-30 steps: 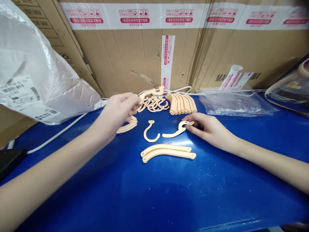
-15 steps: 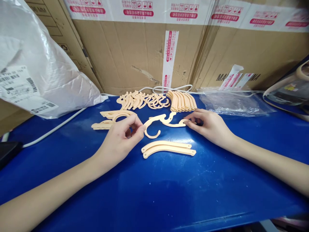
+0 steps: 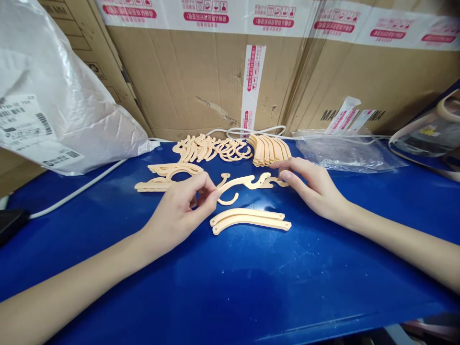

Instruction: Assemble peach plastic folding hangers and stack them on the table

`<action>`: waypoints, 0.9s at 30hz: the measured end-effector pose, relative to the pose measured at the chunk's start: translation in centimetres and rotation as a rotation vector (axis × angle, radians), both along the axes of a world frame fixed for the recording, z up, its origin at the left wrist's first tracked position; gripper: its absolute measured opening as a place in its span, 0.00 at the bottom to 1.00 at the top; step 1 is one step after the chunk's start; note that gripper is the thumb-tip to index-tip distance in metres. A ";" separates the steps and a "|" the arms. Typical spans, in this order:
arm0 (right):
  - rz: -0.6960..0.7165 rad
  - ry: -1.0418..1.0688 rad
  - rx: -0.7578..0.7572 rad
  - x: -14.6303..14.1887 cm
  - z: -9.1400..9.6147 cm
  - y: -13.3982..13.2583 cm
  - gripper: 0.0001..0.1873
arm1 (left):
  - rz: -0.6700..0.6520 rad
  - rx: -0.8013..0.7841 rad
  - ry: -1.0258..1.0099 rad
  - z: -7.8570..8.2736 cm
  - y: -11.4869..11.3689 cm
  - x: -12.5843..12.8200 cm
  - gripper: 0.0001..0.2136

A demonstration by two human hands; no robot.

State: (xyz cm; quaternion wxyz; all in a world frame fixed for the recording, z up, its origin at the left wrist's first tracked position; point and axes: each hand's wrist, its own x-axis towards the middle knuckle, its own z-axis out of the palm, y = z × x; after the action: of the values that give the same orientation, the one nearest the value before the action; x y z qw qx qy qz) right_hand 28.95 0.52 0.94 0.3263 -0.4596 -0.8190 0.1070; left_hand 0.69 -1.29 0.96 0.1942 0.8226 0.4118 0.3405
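Two cream parts meet mid-table: one curved piece (image 3: 235,182), its end clamped between thumb and forefinger of the left hand (image 3: 187,199), crossing a hook (image 3: 229,201); one second piece (image 3: 266,185) beside the right hand (image 3: 311,184), fingertips parted, which a nudge might skew.

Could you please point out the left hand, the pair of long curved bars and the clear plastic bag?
Left hand (image 3: 184,200), head view: middle of its back.
Pair of long curved bars (image 3: 249,220), head view: nearer bar's middle.
Clear plastic bag (image 3: 347,152), head view: upper face, near its middle.
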 end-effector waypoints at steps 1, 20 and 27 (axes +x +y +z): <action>0.032 0.048 -0.040 -0.1 0.2 -0.3 0.18 | -0.014 0.041 0.021 0.0 -0.1 0.0 0.08; 0.096 0.159 -0.232 0.0 1.2 -1.6 0.14 | -0.112 0.179 0.083 -0.3 -0.5 0.1 0.02; 0.118 0.076 -0.277 -0.1 1.0 -1.5 0.13 | -0.143 0.177 0.133 -0.3 -0.5 -0.1 0.04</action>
State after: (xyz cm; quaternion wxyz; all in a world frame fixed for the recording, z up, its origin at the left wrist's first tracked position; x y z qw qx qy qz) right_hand 28.83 -1.03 1.96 0.2837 -0.4471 -0.8090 0.2551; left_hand 0.61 -1.77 0.71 0.1168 0.8847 0.3322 0.3054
